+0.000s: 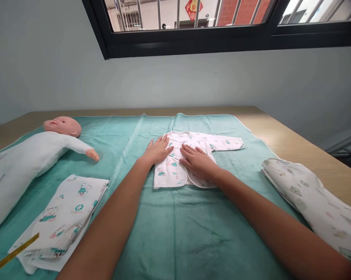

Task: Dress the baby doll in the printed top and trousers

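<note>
A white baby shirt [175, 173] with small pink and green prints lies on a green cloth [172, 225]. One sleeve stretches out to the right; the other sleeve does not show. My left hand [158, 149] rests flat on the shirt's left side near the shoulder, fingers extended. Across the front opening lies my right hand [199, 162], its palm down and fingers stretched out. Neither hand grips anything. The shirt's neckline faces the wall, and its hem is toward me.
At the left, a baby doll [47, 149] in white clothing lies on its back. Folded printed fabric [67, 214] sits nearer to me, with a yellow strip [14, 254] by it. Another folded printed cloth [306, 194] is at the right. Beyond the wooden table [251, 112] are a wall and window [190, 44].
</note>
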`<state>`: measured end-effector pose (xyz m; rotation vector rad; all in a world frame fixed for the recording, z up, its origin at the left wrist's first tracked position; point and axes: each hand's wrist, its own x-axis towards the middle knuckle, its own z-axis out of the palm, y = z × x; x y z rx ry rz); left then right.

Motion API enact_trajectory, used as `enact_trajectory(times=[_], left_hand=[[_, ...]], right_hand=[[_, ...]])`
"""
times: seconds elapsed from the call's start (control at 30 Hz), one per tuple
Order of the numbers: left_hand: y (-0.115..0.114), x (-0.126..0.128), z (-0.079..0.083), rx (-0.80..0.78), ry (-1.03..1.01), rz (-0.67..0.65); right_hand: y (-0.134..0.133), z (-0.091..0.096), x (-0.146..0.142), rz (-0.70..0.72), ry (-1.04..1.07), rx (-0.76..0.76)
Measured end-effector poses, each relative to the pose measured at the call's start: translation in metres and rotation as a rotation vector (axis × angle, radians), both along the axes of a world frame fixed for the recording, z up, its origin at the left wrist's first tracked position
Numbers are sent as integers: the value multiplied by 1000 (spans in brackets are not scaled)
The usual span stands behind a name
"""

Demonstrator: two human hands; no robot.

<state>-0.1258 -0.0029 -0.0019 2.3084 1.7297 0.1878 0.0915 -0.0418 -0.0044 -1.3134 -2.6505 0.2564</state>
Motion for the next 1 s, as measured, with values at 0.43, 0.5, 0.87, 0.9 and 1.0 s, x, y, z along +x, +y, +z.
enact_trajectory(times=[0.43, 0.5, 0.87, 0.9, 1.0], left_hand=[[-4, 22, 6, 191, -163, 65], [-9, 33, 7, 195, -111, -5], [-18, 38, -2, 98, 76, -134], [-20, 39, 0, 92, 75, -134], [-26, 47, 7, 73, 78, -151]], right_hand=[[29, 24, 45, -280, 479, -239], [41, 27, 65, -517, 567, -104], [55, 11, 136, -970, 6, 42], [56, 11, 139, -1005, 43, 34], [61, 14, 148, -1115, 196, -43]])
